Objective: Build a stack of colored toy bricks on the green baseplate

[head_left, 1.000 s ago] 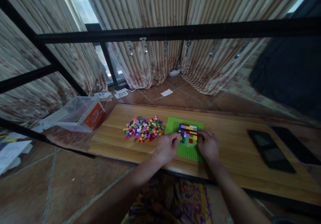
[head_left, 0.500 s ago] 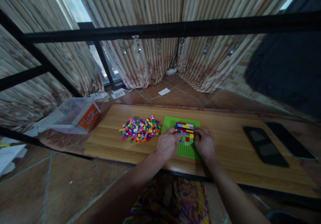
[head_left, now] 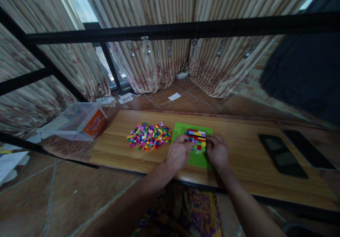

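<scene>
A green studded baseplate [head_left: 199, 161] lies on the wooden tabletop, with a block of multicoloured toy bricks [head_left: 199, 143] on its middle. Rows of red, blue, yellow, white and green show in that block. My left hand [head_left: 179, 151] is closed at the block's left side, its thumb and finger pinching the edge. On the opposite side, my right hand [head_left: 217, 150] has curled fingers against the block's right edge. Parts of the block and baseplate are covered by my hands. Left of the baseplate lies a loose heap of small coloured bricks [head_left: 149, 136].
A clear plastic box [head_left: 77, 131] with an orange label stands past the table's left end. Two dark flat devices, a near one [head_left: 282, 155] and a far one [head_left: 309, 149], lie at the right. A black metal bar [head_left: 170, 30] crosses in front of the curtains.
Both hands stay at the sides of the brick block with almost no movement. The whole view has shifted very slightly.
</scene>
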`<state>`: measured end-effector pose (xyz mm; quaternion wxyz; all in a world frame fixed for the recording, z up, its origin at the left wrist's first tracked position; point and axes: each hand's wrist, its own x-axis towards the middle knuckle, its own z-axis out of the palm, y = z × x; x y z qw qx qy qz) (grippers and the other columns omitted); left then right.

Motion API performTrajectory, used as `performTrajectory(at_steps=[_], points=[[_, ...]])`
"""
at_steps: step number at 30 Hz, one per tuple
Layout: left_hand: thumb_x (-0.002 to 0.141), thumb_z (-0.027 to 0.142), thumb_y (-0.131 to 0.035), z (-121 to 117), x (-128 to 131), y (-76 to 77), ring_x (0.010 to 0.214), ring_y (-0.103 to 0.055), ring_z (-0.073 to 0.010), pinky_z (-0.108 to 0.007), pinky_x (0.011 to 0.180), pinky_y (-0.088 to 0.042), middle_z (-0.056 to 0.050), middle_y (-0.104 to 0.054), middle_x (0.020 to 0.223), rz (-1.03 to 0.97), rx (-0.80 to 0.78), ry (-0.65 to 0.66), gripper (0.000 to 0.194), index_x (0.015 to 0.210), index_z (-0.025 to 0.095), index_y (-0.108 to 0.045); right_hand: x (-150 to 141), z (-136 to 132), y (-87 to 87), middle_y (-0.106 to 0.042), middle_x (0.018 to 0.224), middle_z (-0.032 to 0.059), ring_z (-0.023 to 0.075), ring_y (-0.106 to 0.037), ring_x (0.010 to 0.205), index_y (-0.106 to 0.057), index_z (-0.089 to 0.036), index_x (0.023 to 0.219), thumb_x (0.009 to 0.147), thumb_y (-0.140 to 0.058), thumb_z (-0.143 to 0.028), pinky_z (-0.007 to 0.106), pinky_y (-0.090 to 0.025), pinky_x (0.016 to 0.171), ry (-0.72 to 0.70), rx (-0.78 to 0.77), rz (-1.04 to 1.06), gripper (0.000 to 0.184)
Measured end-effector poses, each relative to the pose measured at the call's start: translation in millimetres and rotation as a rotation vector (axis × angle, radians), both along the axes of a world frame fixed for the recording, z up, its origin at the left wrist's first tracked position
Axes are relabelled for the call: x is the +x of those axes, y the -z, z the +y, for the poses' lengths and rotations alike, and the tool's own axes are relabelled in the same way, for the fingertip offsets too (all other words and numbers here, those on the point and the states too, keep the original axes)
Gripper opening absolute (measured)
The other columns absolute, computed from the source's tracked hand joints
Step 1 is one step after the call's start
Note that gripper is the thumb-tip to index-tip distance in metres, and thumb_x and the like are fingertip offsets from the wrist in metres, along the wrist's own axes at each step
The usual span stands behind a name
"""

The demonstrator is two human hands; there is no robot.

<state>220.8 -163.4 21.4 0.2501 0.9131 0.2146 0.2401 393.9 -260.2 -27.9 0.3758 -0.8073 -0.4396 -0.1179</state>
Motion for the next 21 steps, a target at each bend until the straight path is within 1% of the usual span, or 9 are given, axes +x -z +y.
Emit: performTrajectory(at_steps=[4,9,12,14,16,18,21], points=[[0.088,0.019,-0.055,-1,3,-0.3,0.099,-0.059,-0.0147,-0.028,0.091,-0.051,-0.001,-0.06,0.105,0.007,-0.005,-0.023,0.023,0.1,0.027,-0.073,0,0,-1.0,-0.071,0.099,0.0113,0.0251,-0.059,0.093,-0.073,-0.016,0.088,0.084,-0.042,-0.022,0.039,-0.046,0.087,0.0,-0.021,-0.002,0.031],[0.083,0.014,-0.06,-2,9,-3.1,0.093,-0.061,-0.0143,-0.028,0.089,-0.051,0.0,-0.062,0.101,-0.018,-0.106,-0.095,0.02,0.093,0.026,-0.072,0,0,-0.6,-0.072,0.099,0.0112,0.0252,-0.059,0.093,-0.073,-0.016,0.087,0.083,-0.043,-0.022,0.038,-0.046,0.087,0.01,-0.027,-0.005,0.031],[0.078,0.011,-0.064,-3,9,-3.1,0.09,-0.061,-0.0147,-0.028,0.086,-0.051,-0.001,-0.062,0.097,-0.058,-0.151,-0.135,0.02,0.093,0.023,-0.069,0,0,0.0,-0.072,0.098,0.011,0.0248,-0.059,0.092,-0.072,-0.016,0.088,0.083,-0.043,-0.021,0.038,-0.046,0.086,0.008,-0.029,-0.005,0.03],[0.078,0.011,-0.065,-4,8,-1.3,0.087,-0.061,-0.0144,-0.027,0.082,-0.051,-0.001,-0.062,0.095,-0.09,-0.173,-0.146,0.018,0.093,0.021,-0.067,1,0,-0.1,-0.071,0.098,0.011,0.0248,-0.059,0.092,-0.072,-0.017,0.087,0.083,-0.042,-0.021,0.038,-0.046,0.086,0.006,-0.032,-0.005,0.031],[0.08,0.012,-0.063,-4,7,1.7,0.086,-0.061,-0.0138,-0.026,0.08,-0.051,-0.001,-0.062,0.094,-0.117,-0.164,-0.13,0.014,0.09,0.021,-0.065,0,0,-0.6,-0.071,0.098,0.0109,0.0248,-0.059,0.093,-0.072,-0.017,0.087,0.083,-0.042,-0.021,0.038,-0.045,0.085,0.001,-0.031,-0.006,0.031],[0.084,0.013,-0.06,-4,5,5.5,0.088,-0.061,-0.0134,-0.025,0.081,-0.051,-0.001,-0.063,0.094,-0.134,-0.119,-0.094,0.011,0.087,0.021,-0.066,0,-1,-1.2,-0.071,0.099,0.0105,0.0247,-0.058,0.093,-0.072,-0.017,0.087,0.084,-0.042,-0.021,0.037,-0.045,0.086,0.0,-0.031,-0.005,0.031],[0.09,0.016,-0.054,-3,3,10.8,0.091,-0.061,-0.0126,-0.024,0.082,-0.051,-0.002,-0.063,0.095,-0.137,-0.032,-0.042,0.015,0.084,0.021,-0.067,0,-1,-1.7,-0.071,0.099,0.0103,0.0248,-0.058,0.093,-0.072,-0.018,0.087,0.084,-0.042,-0.022,0.038,-0.045,0.087,0.007,-0.032,0.003,0.03]])
